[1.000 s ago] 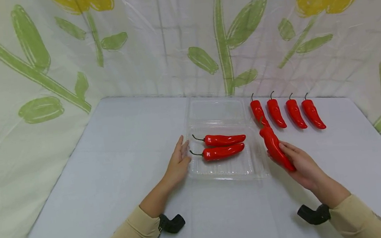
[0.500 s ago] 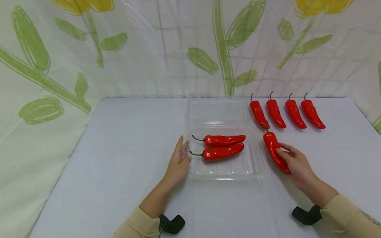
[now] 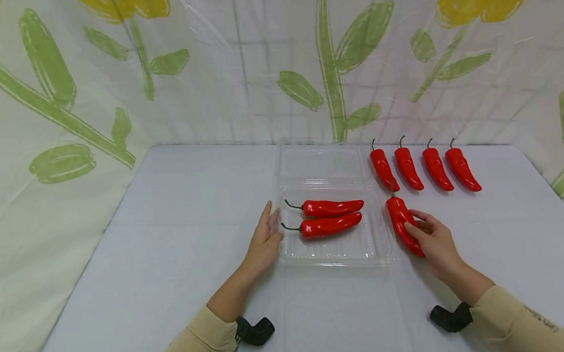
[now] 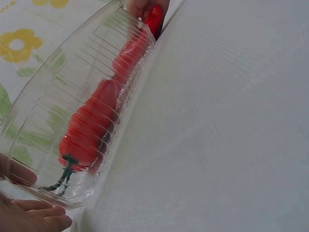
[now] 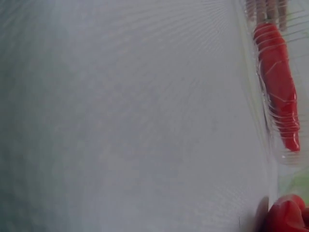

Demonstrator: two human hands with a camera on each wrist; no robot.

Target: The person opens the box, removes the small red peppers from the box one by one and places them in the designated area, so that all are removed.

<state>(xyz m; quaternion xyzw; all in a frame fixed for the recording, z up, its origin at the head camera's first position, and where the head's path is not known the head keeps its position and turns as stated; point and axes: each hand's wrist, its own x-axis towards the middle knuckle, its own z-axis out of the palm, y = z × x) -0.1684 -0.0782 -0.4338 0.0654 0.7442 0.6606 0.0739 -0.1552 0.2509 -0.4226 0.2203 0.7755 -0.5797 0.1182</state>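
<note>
Flowers [image 3: 493, 7] are covering wrinkly cloth [image 3: 222, 102]. The right hand [image 3: 437, 243] is pinching and partly hiding a shiny pepper [image 3: 400, 218]. The left hand [image 3: 262, 248], spread, is touching a clear box [image 3: 331, 250].

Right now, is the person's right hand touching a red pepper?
Touching: the head view shows the right hand pinching the red pepper between its fingers.

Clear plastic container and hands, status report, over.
Left hand against left side of clear, hinged plastic container. Right hand gripping long, glossy red pepper at container's right edge. Two similar peppers inside. Nothing visible between held pepper and container.
</note>
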